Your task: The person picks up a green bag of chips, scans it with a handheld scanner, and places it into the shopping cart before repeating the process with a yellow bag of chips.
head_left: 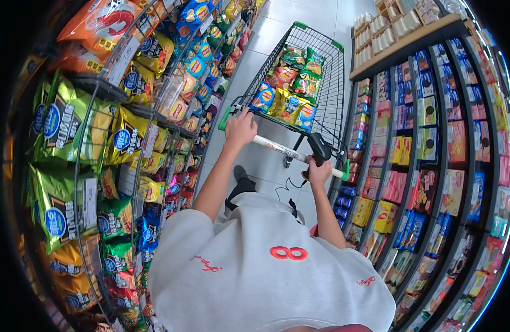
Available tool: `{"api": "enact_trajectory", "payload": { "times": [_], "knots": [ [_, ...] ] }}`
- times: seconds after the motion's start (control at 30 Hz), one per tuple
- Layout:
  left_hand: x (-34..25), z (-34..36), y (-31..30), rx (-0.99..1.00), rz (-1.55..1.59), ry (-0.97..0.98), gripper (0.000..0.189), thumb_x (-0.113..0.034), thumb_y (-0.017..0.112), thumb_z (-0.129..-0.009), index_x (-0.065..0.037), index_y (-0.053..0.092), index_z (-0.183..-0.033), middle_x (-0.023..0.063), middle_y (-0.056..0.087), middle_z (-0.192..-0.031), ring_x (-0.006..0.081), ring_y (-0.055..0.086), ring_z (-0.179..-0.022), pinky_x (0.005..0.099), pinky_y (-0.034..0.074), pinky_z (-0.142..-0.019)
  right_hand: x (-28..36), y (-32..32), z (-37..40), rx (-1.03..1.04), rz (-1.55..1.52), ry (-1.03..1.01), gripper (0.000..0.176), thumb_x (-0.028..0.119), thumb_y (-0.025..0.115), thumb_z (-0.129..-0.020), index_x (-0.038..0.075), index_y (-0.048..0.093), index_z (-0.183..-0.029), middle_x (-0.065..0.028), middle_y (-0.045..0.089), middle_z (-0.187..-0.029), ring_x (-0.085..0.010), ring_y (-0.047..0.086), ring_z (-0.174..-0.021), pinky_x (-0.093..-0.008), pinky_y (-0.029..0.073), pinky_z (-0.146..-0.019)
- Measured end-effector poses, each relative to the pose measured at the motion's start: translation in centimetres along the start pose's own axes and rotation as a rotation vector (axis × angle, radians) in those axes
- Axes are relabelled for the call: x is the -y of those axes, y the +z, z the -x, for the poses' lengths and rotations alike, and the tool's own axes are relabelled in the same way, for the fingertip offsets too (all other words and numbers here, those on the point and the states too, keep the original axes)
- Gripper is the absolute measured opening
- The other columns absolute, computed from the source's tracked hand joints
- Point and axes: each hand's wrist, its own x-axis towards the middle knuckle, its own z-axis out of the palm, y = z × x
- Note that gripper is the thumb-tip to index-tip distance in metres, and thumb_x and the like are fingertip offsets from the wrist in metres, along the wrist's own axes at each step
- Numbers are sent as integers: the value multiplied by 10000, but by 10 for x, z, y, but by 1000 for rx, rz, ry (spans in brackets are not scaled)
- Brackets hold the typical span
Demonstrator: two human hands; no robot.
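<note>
My left hand [241, 128] is closed around the left part of the white handle [280, 147] of a shopping cart. In my right hand [319, 172] is a black barcode scanner [319, 147], its head pointing up past the handle. That hand rests at the handle's right part; whether its fingers also grip the bar is hidden. A thin black cable [288, 187] hangs below the handle. Inside the wire cart [333, 83] lie several chip bags, among them a yellow bag [291, 106], a red bag [282, 77] and a blue bag [263, 98].
On the left, wire racks [134, 105] hold many chip bags, close to my left arm. Shelves [376, 182] with boxed snacks run along the right. A wooden-edged display [404, 47] stands at the upper right. Pale floor tiles [266, 33] run ahead between them.
</note>
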Motion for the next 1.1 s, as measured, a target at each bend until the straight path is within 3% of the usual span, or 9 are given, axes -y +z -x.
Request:
{"api": "enact_trajectory", "payload": {
  "times": [0.07,0.17,0.33,0.5,0.6,0.7,0.87,0.97,1.1],
  "knots": [
    [4,-27,1,-44,38,43,176,-223,632,-832,-74,646,-923,87,628,-1062,355,671,-748,490,531,-684,-6,17,-23,2,83,5,215,318,733,-770,104,746,-761,-116,694,-743,-333,604,-739,-413,419,-779],
    [15,-68,7,31,39,23,160,-227,626,-854,-90,658,-930,68,642,-1183,355,676,-807,480,528,-725,3,27,-61,51,115,0,237,334,722,-773,98,746,-778,-132,696,-751,-354,614,-728,-426,424,-778],
    [21,-129,14,11,32,82,158,-207,560,-880,-80,654,-880,128,695,-876,367,668,-816,493,520,-727,-12,64,-117,18,120,41,287,366,724,-739,82,734,-777,-163,687,-734,-379,623,-740,-461,437,-786],
    [14,-180,26,0,21,90,170,-210,562,-886,-67,632,-827,149,685,-858,378,670,-800,514,522,-703,4,61,-180,125,111,63,278,342,724,-773,66,734,-797,-168,692,-715,-376,652,-727,-468,490,-731],
    [15,-206,28,-8,7,81,169,-210,564,-878,-62,623,-824,159,683,-841,387,669,-777,519,527,-694,20,66,-209,29,69,54,257,341,722,-753,89,764,-737,-159,685,-661,-350,674,-645,-441,518,-646],
    [13,-235,35,-14,-22,52,190,-223,557,-869,-58,634,-819,164,683,-829,388,669,-762,520,529,-696,-3,84,-237,29,141,9,291,384,737,-750,96,764,-725,-192,670,-706,-405,590,-739,-514,449,-729],
    [19,-287,49,-22,-48,-3,213,-231,555,-854,-55,652,-783,172,682,-810,387,670,-762,524,527,-697,-13,116,-288,-21,119,-42,252,329,754,-733,79,746,-763,-126,688,-717,-368,582,-766,-461,452,-764],
    [31,-328,59,22,-91,-19,226,-230,553,-851,-56,660,-755,179,688,-804,395,667,-752,524,527,-696,8,131,-321,-27,56,13,307,371,748,-726,68,722,-767,-180,662,-745,-391,571,-805,-482,440,-799],
    [49,-389,71,10,-107,-19,235,-228,553,-851,-54,661,-736,187,696,-811,404,668,-747,529,527,-695,24,158,-373,-72,46,-26,267,342,760,-716,86,701,-763,-152,668,-740,-368,577,-773,-450,435,-798]
  ]
}}
